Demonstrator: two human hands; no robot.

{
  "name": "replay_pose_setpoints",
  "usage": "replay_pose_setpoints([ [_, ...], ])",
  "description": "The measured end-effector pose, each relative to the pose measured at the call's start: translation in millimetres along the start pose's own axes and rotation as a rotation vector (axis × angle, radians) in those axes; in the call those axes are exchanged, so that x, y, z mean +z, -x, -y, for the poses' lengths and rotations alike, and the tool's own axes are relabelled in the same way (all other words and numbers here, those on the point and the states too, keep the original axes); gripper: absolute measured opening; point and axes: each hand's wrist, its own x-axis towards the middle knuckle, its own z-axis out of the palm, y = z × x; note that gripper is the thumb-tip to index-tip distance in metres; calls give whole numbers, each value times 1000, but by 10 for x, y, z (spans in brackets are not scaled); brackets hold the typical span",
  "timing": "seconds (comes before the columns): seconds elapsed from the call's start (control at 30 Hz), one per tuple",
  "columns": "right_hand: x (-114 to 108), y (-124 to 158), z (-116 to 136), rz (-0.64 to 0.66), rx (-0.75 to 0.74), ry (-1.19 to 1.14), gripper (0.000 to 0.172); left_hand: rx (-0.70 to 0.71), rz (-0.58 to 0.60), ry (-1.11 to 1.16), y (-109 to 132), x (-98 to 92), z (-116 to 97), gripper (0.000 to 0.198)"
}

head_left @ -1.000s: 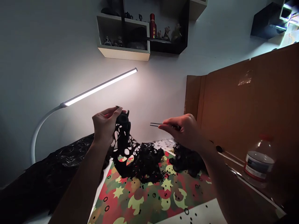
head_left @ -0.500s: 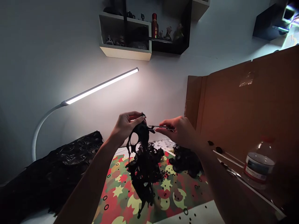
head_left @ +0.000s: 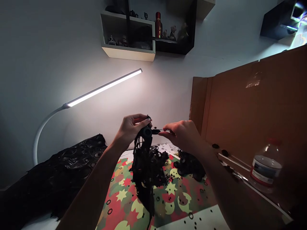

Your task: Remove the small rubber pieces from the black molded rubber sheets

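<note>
L grip (head_left: pixel 134 126) tight – blk webbing (head_left: pixel 145 166); R grip (head_left: pixel 181 131) tight – tweezers (head_left: pixel 165 130); btl label (head_left: pixel 266 171) illegible

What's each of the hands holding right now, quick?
Left hand: closed, pinching the dangling black holey material.
Right hand: closed around the tweezers, which point toward that material.

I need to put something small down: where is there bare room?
On the patterned sheet, the near left part between the left forearm and hanging black strips looks barest, with small rings. Crowded: farther back, at the middle heap and right heap.
</note>
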Motion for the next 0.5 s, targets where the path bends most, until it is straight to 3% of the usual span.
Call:
replay_pose_setpoints([
  [0.17, 10, -2, -68, -48, -30, -72, 72, -17, -122, 46, -30, -24, 17, 38],
  [0.33, -52, 21, -208, -65, 19, -168, 72, 30, -305, 116, -145, -176, 125, 40],
  [0.43, -144, 69, -367, 66, 92, -179, 67, 65, -502, 187, -202, -351, 135, 34],
  [0.5, -189, 109, -518, 227, 206, -183, 59, 31, -513, 215, -199, -464, 89, 32],
])
